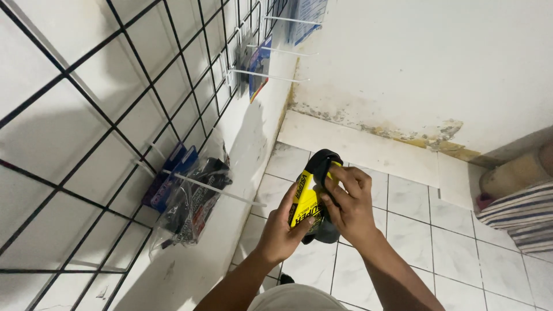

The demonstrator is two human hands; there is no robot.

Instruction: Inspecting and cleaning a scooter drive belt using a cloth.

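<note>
I see both hands holding one pack (305,198) out in front of the chest, above the tiled floor (415,230). It is a yellow card with black print, backing something black that shows at the top and below the fingers. My left hand (283,227) cups the pack from the near side, fingers curled round its left edge, closed on it. My right hand (348,204) wraps over the other side, fingertips pressed on the black loop at the top of the card, also closed on it. Neither palm is open.

To the left a black wire grid (86,144) leans against the white wall. White pegs (213,187) stick out of it. The nearest peg carries clear bags (193,204) of dark goods and, behind them, blue packs (170,175). Higher up, more pegs hold further blue packs (259,66). At the right edge lies a striped cloth (515,213) by a rounded beige thing I cannot identify.

What worries me: the pack is held in mid-air over hard tile, and the right fingers grip only the black top, so a loosening there could let the card tip out of the left palm and fall. The nearest peg points straight toward the hands; a careless swing could knock its tip and shake the hanging bags loose. I cannot tell whether the card has a hanging hole, since fingers cover its top.
</note>
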